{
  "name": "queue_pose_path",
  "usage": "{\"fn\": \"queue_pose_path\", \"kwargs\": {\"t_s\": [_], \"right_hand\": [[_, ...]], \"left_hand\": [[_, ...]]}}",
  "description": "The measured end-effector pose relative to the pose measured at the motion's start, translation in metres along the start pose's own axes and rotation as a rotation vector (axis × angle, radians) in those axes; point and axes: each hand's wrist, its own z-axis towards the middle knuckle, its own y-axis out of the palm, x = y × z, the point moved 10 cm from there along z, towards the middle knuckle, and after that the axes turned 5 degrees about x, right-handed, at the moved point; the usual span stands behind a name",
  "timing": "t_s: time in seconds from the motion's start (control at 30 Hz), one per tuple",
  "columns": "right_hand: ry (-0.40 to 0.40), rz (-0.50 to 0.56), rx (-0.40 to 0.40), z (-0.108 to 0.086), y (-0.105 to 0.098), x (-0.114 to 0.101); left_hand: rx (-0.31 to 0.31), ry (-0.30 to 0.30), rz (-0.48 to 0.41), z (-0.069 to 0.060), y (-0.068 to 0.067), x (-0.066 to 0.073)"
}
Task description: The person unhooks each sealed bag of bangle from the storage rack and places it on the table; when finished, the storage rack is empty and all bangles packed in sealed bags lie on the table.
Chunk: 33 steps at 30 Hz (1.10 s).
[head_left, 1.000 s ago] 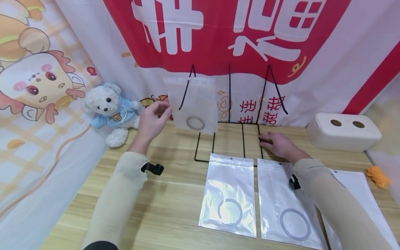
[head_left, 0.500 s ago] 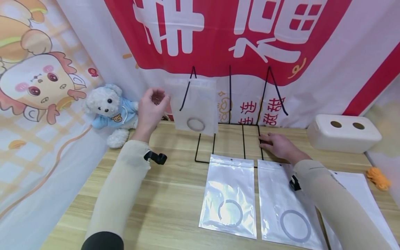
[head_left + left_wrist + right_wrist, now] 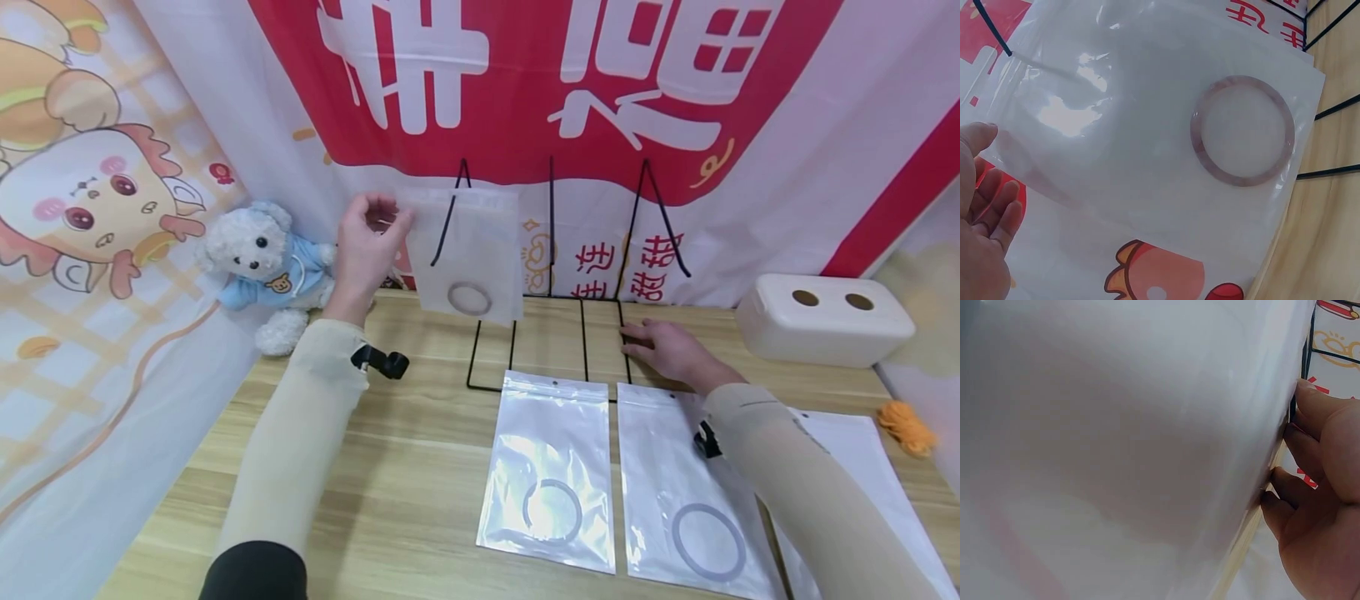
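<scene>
A translucent zip bag (image 3: pixel 483 242) with a pale ring (image 3: pixel 1243 131) inside hangs on the left hook of a black wire rack (image 3: pixel 583 337). My left hand (image 3: pixel 369 250) is at the bag's left edge. Its thumb (image 3: pixel 979 136) lies near the edge, apart from the loosely bent fingers, and nothing is pinched. My right hand (image 3: pixel 669 350) holds the right wire of the rack's base with bent fingertips. Two more clear bags, a middle one (image 3: pixel 551 433) and a right one (image 3: pixel 652 450), lie flat in front, each with a ring in it.
A further bag (image 3: pixel 847 467) lies at the right, partly under the right sleeve. A white box with two holes (image 3: pixel 817 333) stands at the back right, near orange yarn (image 3: pixel 905 427). A plush bear (image 3: pixel 262 258) sits at the left. A printed cloth hangs behind the rack.
My left hand has moved up along the hanging bag's left edge, and the forearm has followed. The hanging bag, the rack and my right hand stay in place.
</scene>
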Motion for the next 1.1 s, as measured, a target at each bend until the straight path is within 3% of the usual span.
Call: {"fn": "queue_pose_path", "kwargs": {"t_s": [0.13,0.43,0.9,1.1], "right_hand": [[-0.002,0.002,0.002,0.000,0.000,0.000],[0.017,0.007,-0.007,0.001,0.001,0.002],[0.018,0.031,-0.014,-0.002,0.001,0.001],[0.024,0.032,-0.014,-0.001,0.001,0.002]], "left_hand": [[0.004,-0.013,-0.024,0.000,-0.002,0.000],[-0.007,0.029,-0.084,0.005,-0.004,-0.001],[0.006,0.072,-0.036,0.002,-0.009,0.004],[0.052,0.141,-0.008,-0.004,-0.014,0.014]]}}
